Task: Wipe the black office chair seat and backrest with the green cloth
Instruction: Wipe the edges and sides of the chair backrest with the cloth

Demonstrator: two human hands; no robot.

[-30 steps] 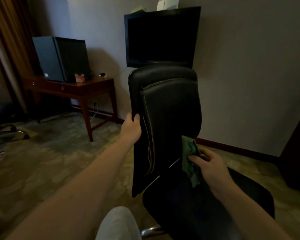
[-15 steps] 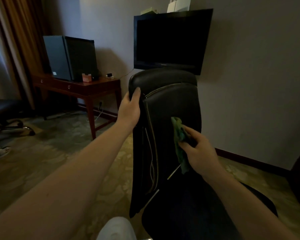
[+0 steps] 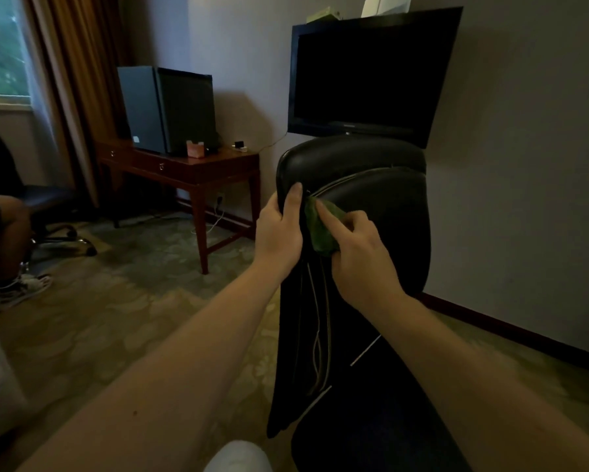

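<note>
The black office chair stands in front of me, its backrest [image 3: 381, 212] upright and its seat [image 3: 371, 434] low at the bottom of the view. My left hand [image 3: 277, 229] grips the backrest's left edge near the top, thumb on the front. Just to its right, my right hand [image 3: 357, 257] holds the bunched green cloth [image 3: 318, 226] and presses it against the upper left of the backrest, forefinger stretched over the cloth.
A wooden side table [image 3: 184, 168] with a dark box stands at the back left. A dark TV [image 3: 371, 73] hangs on the wall behind the chair. A seated person's leg [image 3: 12, 233] and another chair's wheeled base are at the far left. Patterned carpet covers the floor.
My right hand has carried the green cloth up the backrest from near the seat to the upper left. My left hand has slid up the backrest's edge toward the top.
</note>
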